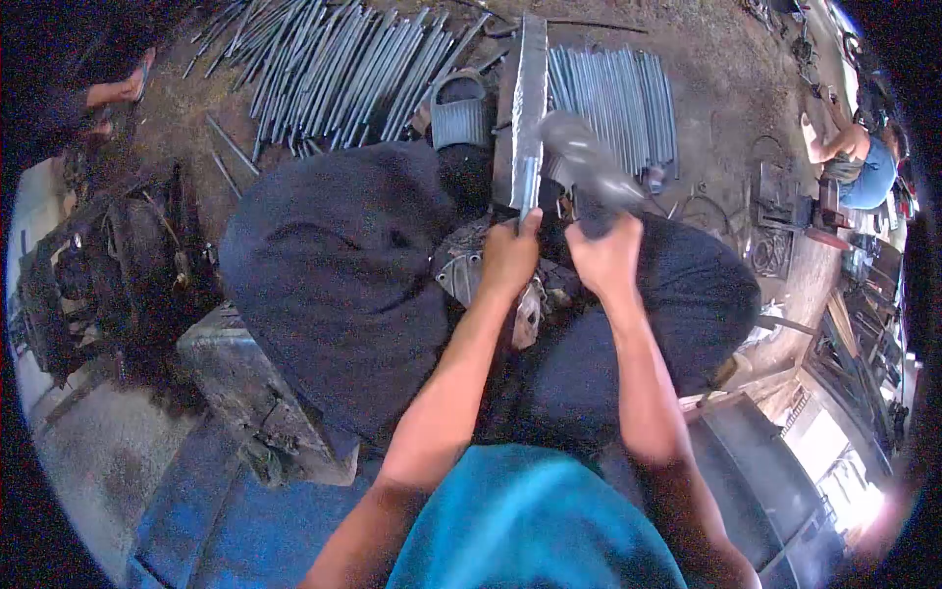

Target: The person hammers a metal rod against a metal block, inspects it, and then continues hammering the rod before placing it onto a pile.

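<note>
Plainly, left hand (510, 259) tight round metal rod (529, 185), right hand (605, 257) round blurred hammer (589, 165).

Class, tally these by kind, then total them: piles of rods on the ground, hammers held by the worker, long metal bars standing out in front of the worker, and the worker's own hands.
Rod piles: 2 (left pile, right pile)
Held hammer, blurred: 1
Long metal bar: 1
Hands: 2 (left hand, right hand)
Total: 6
</note>
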The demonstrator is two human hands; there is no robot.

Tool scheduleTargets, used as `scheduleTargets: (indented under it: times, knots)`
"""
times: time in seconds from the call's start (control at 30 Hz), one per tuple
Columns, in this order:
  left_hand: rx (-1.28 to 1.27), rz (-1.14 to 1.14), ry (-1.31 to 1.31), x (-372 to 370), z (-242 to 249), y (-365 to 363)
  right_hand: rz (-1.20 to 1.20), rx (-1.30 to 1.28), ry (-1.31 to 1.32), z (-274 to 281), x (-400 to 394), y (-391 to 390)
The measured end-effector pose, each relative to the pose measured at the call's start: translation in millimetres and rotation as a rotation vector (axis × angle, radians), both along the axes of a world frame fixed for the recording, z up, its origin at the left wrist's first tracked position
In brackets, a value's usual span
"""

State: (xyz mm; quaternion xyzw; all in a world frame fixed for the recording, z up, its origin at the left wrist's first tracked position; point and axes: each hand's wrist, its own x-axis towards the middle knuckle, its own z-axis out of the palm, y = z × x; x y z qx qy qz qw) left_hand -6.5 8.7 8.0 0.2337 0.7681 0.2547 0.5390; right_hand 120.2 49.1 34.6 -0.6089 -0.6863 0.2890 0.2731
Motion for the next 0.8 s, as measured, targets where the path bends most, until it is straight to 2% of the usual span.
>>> scheduleTargets:
  times: [0.03, 0.1, 0.13, 0.17, 0.23, 0.27, 0.3, 0.4, 0.43, 0.5, 0.57, 0.63, 0.7, 0.77, 0.8]
  knots:
    - [-0.014, -0.001, -0.002, 2, -1, -5, -0.018, -0.268, -0.274, -11, -6, 7]
    - [-0.132, -0.001, -0.047, 4, -14, 2, -0.017, -0.232, -0.314, -8, -12, 32]
    - [-0.018, -0.030, 0.073, 10, -57, -9, 0.004, -0.177, -0.261, 4, -21, 51]
    - [-0.034, -0.038, 0.069, 10, -46, -16, 0.015, -0.153, -0.214, 21, -26, 55]
    - [-0.102, 0.053, -0.150, 5, -7, -1, -0.035, -0.009, -0.069, 55, -30, 60]
    - [-0.079, 0.002, -0.049, 2, 5, 3, -0.048, 0.064, 0.019, 81, -33, 56]
    - [-0.095, 0.004, -0.059, 3, 1, -2, -0.067, 0.126, 0.102, 100, -35, 47]
    - [-0.065, 0.039, -0.142, 6, -23, -3, -0.047, -0.002, 0.299, 88, -8, 21]
    - [-0.090, 0.007, -0.086, 7, -31, -6, 0.012, 0.165, 0.086, 53, 4, 3]
    - [-0.113, -0.018, -0.026, 6, -26, -3, -0.018, 0.129, 0.062, 22, -4, 2]
    - [0.003, 0.066, -0.002, 7, 6, 1, -0.004, -0.277, -0.309, -14, 5, 15]
    - [0.058, 0.055, -0.047, 5, -5, 7, 0.033, -0.215, -0.447, 17, -10, 46]
    - [-0.039, 0.073, -0.112, 7, -4, -1, 0.046, -0.115, -0.367, 41, -15, 66]
    - [0.067, 0.107, -0.107, 6, -8, 3, -0.034, -0.018, -0.155, 87, -23, 63]
    - [0.027, 0.105, -0.102, 6, -5, 0, -0.035, 0.168, -0.051, 103, -24, 59]
